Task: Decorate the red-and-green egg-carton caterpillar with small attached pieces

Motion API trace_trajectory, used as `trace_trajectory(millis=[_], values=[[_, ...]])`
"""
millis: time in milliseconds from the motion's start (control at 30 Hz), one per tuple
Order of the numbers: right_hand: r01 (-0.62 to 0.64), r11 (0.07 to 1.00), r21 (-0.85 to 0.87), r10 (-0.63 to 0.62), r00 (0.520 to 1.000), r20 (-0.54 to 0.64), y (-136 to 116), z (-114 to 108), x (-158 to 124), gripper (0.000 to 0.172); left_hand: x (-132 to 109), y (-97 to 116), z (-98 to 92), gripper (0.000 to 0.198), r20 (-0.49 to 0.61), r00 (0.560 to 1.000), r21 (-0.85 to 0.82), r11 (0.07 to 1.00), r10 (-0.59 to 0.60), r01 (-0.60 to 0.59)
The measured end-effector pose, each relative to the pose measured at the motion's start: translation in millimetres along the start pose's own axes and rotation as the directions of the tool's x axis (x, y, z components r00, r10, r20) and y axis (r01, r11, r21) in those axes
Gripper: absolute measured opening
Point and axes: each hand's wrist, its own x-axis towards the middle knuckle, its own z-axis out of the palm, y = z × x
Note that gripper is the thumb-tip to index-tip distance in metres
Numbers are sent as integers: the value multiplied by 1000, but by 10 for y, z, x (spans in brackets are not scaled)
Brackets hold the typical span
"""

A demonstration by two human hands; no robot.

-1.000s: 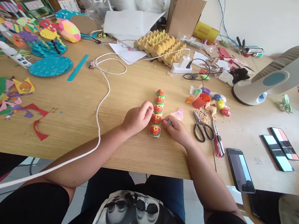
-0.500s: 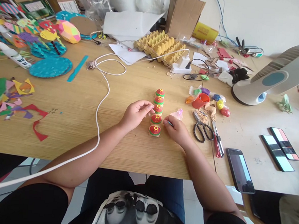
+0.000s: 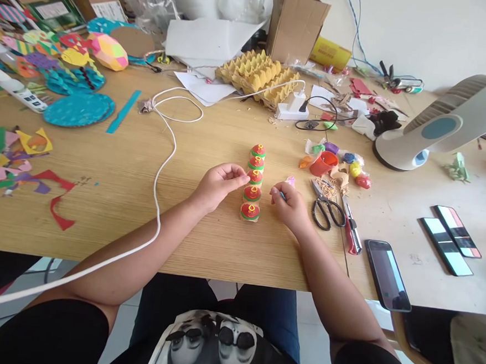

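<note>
A row of several small round figures [image 3: 252,194] stands on the table, with red tops, green bands and yellow details that look like faces. My left hand [image 3: 221,185] is at the row's left side. Its thumb and forefinger are pinched by the middle figure; whether anything is between them is hidden. To the right of the row, my right hand [image 3: 288,202] is closed on a small blue thing [image 3: 282,195], mostly covered by the fingers. Behind that hand lies a scrap of pink wrap [image 3: 290,180], partly hidden.
Right of my hands are scissors [image 3: 326,207], a red cutter [image 3: 352,234], an orange cup [image 3: 324,163], a phone [image 3: 387,275] and a fan [image 3: 442,121]. A white cable [image 3: 156,181] crosses my left forearm. Paper scraps [image 3: 31,167] lie left; egg trays [image 3: 256,75] stand behind.
My right hand has shifted slightly right, away from the row. The left fingertips have drawn closer together beside the middle figure. The view has moved a little.
</note>
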Motion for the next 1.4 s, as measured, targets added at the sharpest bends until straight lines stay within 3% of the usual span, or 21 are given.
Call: trace_trajectory(millis=[133, 267, 367, 500, 733, 933, 1067, 1233, 1400], values=[[-2, 996, 94, 2, 1000, 1, -47, -3, -16, 24, -26, 0, -8, 32, 42, 998, 97, 994, 48, -52], [-102, 909, 405, 78, 994, 76, -96, -13, -57, 25, -95, 36, -3, 27, 123, 965, 355, 898, 230, -259], [-193, 784, 590, 110, 979, 173, -117, -28, -79, 33, -142, 74, 7, 21, 240, 883, 508, 723, 405, -469], [-220, 751, 623, 99, 970, 223, -139, -30, -85, 38, -170, 87, 15, 16, 379, 775, 547, 553, 506, -628], [-150, 787, 598, 34, 979, 200, -213, 39, -117, 37, -212, 69, 44, 13, 464, 712, 558, 450, 527, -697], [-79, 841, 536, 15, 992, 124, -230, 69, -146, 39, -214, 50, 48, 16, 439, 739, 602, 444, 511, -664], [-89, 828, 553, 23, 992, 126, -214, 86, -144, 39, -218, 47, 37, 15, 463, 717, 611, 399, 521, -684], [-117, 835, 538, 40, 987, 154, -206, 92, -145, 41, -238, 79, 41, 18, 474, 727, 665, 339, 496, -665], [-134, 828, 544, 45, 984, 174, -228, 79, -149, 41, -240, 84, 28, 14, 502, 689, 671, 267, 523, -692]])
